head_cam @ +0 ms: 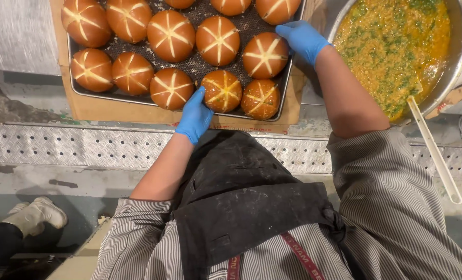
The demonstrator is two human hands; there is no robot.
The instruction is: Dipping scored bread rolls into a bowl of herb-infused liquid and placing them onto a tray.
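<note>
A dark perforated baking tray [194,65] holds several round brown buns, each scored with a pale star-shaped cut. My left hand [194,116], in a blue glove, rests at the tray's near edge with its fingertips touching a front-row bun [222,91]. My right hand [303,39], also blue-gloved, lies against the right side of another bun [265,55] by the tray's right rim. Neither hand has a bun lifted.
The tray sits on a brown cardboard sheet [93,109] on a metal counter. At the right stands a large metal bowl [461,46] of yellow-green sauce with a pale ladle handle [433,150] sticking out. Another person's shoe [36,215] shows at lower left.
</note>
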